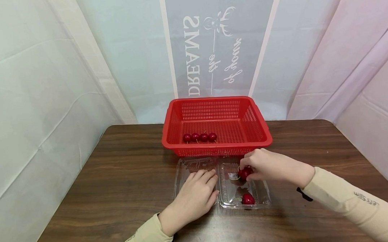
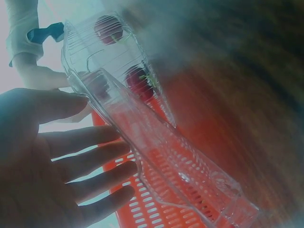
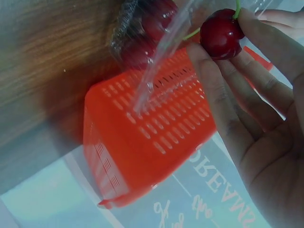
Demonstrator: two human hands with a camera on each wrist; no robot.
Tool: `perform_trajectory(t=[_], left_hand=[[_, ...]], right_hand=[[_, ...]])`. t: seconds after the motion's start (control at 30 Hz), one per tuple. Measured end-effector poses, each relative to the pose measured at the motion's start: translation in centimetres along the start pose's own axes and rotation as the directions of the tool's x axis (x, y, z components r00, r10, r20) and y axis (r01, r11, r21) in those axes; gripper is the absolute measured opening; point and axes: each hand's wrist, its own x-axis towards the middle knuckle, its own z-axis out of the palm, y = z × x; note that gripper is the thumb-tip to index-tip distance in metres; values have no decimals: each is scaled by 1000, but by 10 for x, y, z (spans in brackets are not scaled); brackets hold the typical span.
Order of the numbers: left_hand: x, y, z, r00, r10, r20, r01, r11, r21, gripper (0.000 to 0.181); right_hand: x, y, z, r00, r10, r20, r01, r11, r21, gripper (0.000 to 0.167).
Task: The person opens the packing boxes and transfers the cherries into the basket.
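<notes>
My right hand (image 1: 269,166) pinches a dark red cherry (image 3: 221,35) with a green stem between thumb and fingertips, over the right half of a clear plastic clamshell box (image 1: 230,202). Another cherry (image 1: 248,198) lies in that half, towards its near edge. Through the plastic, the right wrist view shows two blurred cherries (image 3: 160,20). My left hand (image 1: 197,195) rests on the box's left half, the lid (image 2: 156,137), with fingers fairly straight and the thumb at its edge. Part of the lid is hidden beneath it.
Just behind the box stands a red perforated basket (image 1: 218,145). Several cherries (image 1: 203,137) sit in a row inside, along its near left side. Both rest on a dark wooden table (image 1: 125,196). A printed cloth (image 1: 223,44) hangs behind, with pale cloths at either side.
</notes>
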Motion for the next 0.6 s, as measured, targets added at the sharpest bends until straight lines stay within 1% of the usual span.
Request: perform_trajectory(t=[0.07, 0.3, 0.43, 0.6], left_hand=[[0, 0, 0, 1000, 1, -1, -1, 1000, 0, 37], [0, 1, 0, 1000, 0, 7, 0, 1000, -2, 38], [0, 1, 0, 1000, -2, 11, 2, 1000, -6, 38], [0, 1, 0, 1000, 1, 4, -1, 1000, -3, 37]], right_hand=[[0, 0, -2, 1000, -1, -9, 1, 1000, -11, 22], [3, 2, -11, 999, 39, 24, -41, 998, 57, 21], [4, 1, -15, 999, 34, 11, -34, 998, 46, 21], [5, 0, -21, 998, 61, 12, -62, 997, 36, 24]])
